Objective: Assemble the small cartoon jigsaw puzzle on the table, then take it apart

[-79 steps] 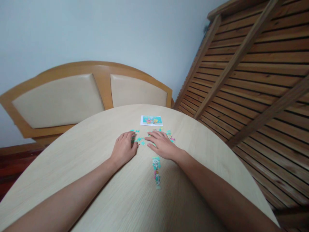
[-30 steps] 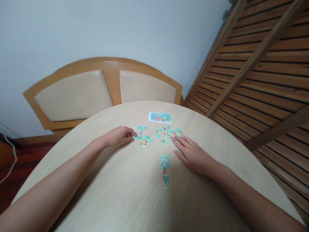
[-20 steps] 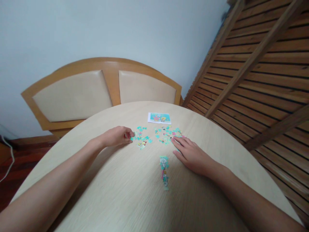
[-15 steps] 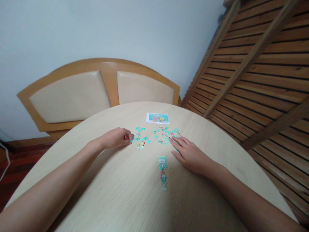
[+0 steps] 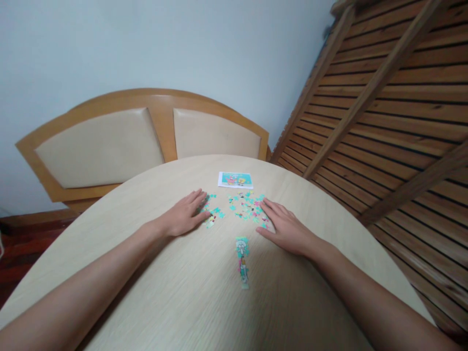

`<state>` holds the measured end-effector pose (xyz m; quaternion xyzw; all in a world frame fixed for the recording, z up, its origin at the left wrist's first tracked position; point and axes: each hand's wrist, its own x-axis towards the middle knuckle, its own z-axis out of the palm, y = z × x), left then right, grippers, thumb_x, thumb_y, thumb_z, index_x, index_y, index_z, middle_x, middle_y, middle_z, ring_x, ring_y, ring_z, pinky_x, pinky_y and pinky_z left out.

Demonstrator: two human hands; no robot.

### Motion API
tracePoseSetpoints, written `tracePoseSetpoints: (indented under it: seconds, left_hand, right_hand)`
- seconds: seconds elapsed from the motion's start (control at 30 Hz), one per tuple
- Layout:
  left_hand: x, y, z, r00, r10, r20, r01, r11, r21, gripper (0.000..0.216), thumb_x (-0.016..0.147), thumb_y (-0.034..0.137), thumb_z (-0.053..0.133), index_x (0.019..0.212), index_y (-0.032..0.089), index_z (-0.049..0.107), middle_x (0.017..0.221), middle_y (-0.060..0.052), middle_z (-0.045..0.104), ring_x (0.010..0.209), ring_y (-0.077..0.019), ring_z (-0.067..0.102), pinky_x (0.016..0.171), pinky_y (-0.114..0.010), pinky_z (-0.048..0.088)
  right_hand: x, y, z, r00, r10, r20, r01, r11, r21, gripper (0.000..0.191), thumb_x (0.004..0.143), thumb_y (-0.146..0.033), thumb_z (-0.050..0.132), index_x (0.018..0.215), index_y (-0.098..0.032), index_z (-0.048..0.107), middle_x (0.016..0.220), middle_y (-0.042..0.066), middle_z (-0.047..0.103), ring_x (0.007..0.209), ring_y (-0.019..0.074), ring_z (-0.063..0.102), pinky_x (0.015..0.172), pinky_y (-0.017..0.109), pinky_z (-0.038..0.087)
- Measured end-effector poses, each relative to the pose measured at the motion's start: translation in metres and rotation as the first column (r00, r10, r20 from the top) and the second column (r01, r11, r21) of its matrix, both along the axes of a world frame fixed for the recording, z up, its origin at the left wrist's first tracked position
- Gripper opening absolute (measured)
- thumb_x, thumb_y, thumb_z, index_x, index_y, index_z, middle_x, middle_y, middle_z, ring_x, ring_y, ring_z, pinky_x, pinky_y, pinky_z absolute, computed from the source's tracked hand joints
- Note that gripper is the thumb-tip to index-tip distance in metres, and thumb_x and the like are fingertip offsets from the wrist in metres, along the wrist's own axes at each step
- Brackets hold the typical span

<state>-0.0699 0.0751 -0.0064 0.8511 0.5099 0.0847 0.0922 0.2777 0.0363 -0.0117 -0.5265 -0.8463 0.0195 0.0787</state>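
Loose jigsaw pieces, mostly turquoise, lie in two scattered groups on the round table. My left hand point(image 5: 186, 214) rests over the outer edge of the left group of puzzle pieces point(image 5: 217, 212), fingers stretched out and thumb apart. On the other side, my right hand point(image 5: 283, 225) lies with spread fingers at the right edge of the right group of puzzle pieces point(image 5: 246, 205). Neither hand holds anything I can see; some pieces are partly hidden beneath the fingers. Closer to me is a joined strip of puzzle pieces point(image 5: 242, 263) showing a pale green cartoon figure.
A picture sheet point(image 5: 236, 180) with pink and yellow cartoon figures lies beyond the pieces. The pale wooden table point(image 5: 183, 302) has a curved edge. Behind it stand a padded headboard point(image 5: 102, 146) and a wall; a slatted wooden frame point(image 5: 383, 97) leans at the right.
My left hand has unbent from a curled pose and now lies with fingers extended over the left pieces. My right fingers have spread a little. The view has shifted slightly.
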Motion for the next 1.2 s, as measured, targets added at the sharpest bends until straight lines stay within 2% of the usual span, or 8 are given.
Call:
tracePoseSetpoints:
  seconds: [0.17, 0.33, 0.47, 0.6, 0.73, 0.9, 1.1, 1.2]
  left_hand:
    - [0.023, -0.011, -0.013, 0.997, -0.026, -0.069, 0.026, 1.0, 0.002, 0.073, 0.103, 0.064, 0.021, 0.159, 0.018, 0.028, 0.166, -0.01, 0.017, 0.155, -0.0314, 0.014, 0.124, -0.054, 0.017]
    - [0.036, -0.018, -0.014, 0.996, -0.073, -0.054, 0.074, 0.997, 0.016, 0.073, 0.103, 0.064, 0.024, 0.158, 0.017, 0.03, 0.166, -0.011, 0.018, 0.154, -0.0331, 0.016, 0.123, -0.057, 0.018]
    - [0.036, -0.021, -0.012, 0.994, -0.104, 0.036, 0.102, 0.993, 0.061, 0.069, 0.103, 0.061, 0.031, 0.154, 0.016, 0.036, 0.164, -0.013, 0.028, 0.152, -0.0323, 0.023, 0.123, -0.055, 0.023]
    - [0.032, -0.022, -0.014, 0.983, -0.161, 0.089, 0.148, 0.979, 0.138, 0.064, 0.1, 0.054, 0.043, 0.15, 0.014, 0.041, 0.16, -0.016, 0.035, 0.15, -0.0341, 0.03, 0.122, -0.055, 0.029]
    - [0.031, -0.02, -0.02, 0.981, -0.158, 0.115, 0.135, 0.973, 0.185, 0.065, 0.096, 0.051, 0.051, 0.147, 0.013, 0.041, 0.157, -0.019, 0.04, 0.147, -0.0363, 0.034, 0.12, -0.058, 0.032]
    - [0.033, -0.016, -0.021, 0.966, -0.144, 0.216, 0.092, 0.969, 0.231, 0.058, 0.098, 0.055, 0.05, 0.139, 0.014, 0.047, 0.149, -0.019, 0.05, 0.14, -0.0335, 0.045, 0.116, -0.056, 0.038]
    - [0.037, -0.026, -0.006, 0.956, -0.18, 0.232, 0.106, 0.948, 0.3, 0.035, 0.098, 0.034, 0.051, 0.126, 0.014, 0.056, 0.128, -0.015, 0.063, 0.12, -0.0298, 0.058, 0.105, -0.051, 0.048]
    - [0.048, -0.043, 0.005, 0.958, -0.206, 0.202, 0.153, 0.956, 0.249, 0.023, 0.097, 0.028, 0.05, 0.114, 0.017, 0.061, 0.113, -0.012, 0.066, 0.106, -0.0277, 0.061, 0.095, -0.049, 0.053]
  right_hand:
    - [0.0, 0.006, -0.006, 0.999, -0.04, 0.02, 0.041, 0.994, -0.101, 0.088, 0.096, -0.07, 0.033, 0.159, -0.01, 0.025, 0.166, 0.018, 0.019, 0.154, 0.0327, 0.016, 0.124, 0.054, 0.021]
    - [-0.006, 0.005, -0.002, 0.998, 0.067, -0.007, -0.067, 0.987, -0.143, 0.085, 0.097, -0.069, 0.032, 0.161, -0.013, 0.023, 0.166, 0.015, 0.017, 0.154, 0.0316, 0.014, 0.124, 0.056, 0.018]
    - [0.001, 0.007, -0.005, 0.99, 0.123, -0.071, -0.131, 0.984, -0.124, 0.087, 0.096, -0.068, 0.038, 0.161, -0.011, 0.022, 0.166, 0.016, 0.017, 0.154, 0.0326, 0.016, 0.124, 0.054, 0.021]
    - [0.018, 0.008, -0.006, 0.983, 0.109, -0.148, -0.119, 0.991, -0.057, 0.087, 0.092, -0.066, 0.051, 0.158, -0.014, 0.031, 0.163, 0.018, 0.03, 0.15, 0.036, 0.027, 0.122, 0.054, 0.029]
    - [0.024, 0.007, -0.002, 0.977, 0.084, -0.198, -0.091, 0.995, -0.026, 0.071, 0.093, -0.058, 0.055, 0.15, -0.018, 0.044, 0.152, 0.017, 0.048, 0.141, 0.0329, 0.045, 0.118, 0.052, 0.037]
    - [0.019, 0.006, 0.001, 0.965, 0.075, -0.252, -0.071, 0.997, 0.025, 0.049, 0.098, -0.046, 0.052, 0.139, -0.02, 0.053, 0.141, 0.014, 0.058, 0.132, 0.0301, 0.053, 0.113, 0.053, 0.042]
    - [0.011, 0.006, 0.002, 0.953, 0.173, -0.247, -0.148, 0.982, 0.118, 0.039, 0.093, -0.027, 0.055, 0.131, -0.018, 0.058, 0.137, 0.014, 0.06, 0.129, 0.0284, 0.053, 0.111, 0.05, 0.043]
    - [0.005, 0.006, 0.001, 0.933, 0.247, -0.262, -0.209, 0.964, 0.164, 0.033, 0.091, -0.024, 0.059, 0.124, -0.021, 0.064, 0.131, 0.012, 0.063, 0.125, 0.0275, 0.055, 0.108, 0.05, 0.044]
